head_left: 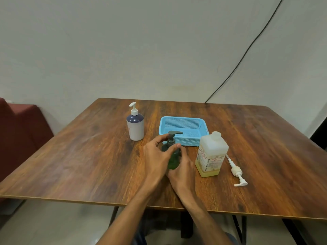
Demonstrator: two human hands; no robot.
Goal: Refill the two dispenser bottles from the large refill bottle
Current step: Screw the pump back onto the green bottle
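Left hand (155, 156) curled around grey pump (172, 137), right hand (184, 167) curled around green bottle (174, 160).

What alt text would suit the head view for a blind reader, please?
A left hand pinches the grey pump of a green dispenser bottle while the right hand grips its body, on a wooden table. A white pump bottle, blue plastic basket and large refill bottle stand nearby.

A green bottle (174, 160) with grey pump, a white bottle (135, 127) with navy shoulder, a sky-blue mesh basket (182, 129), pale yellow refill (211, 155), brown wood-grain table (88, 156).
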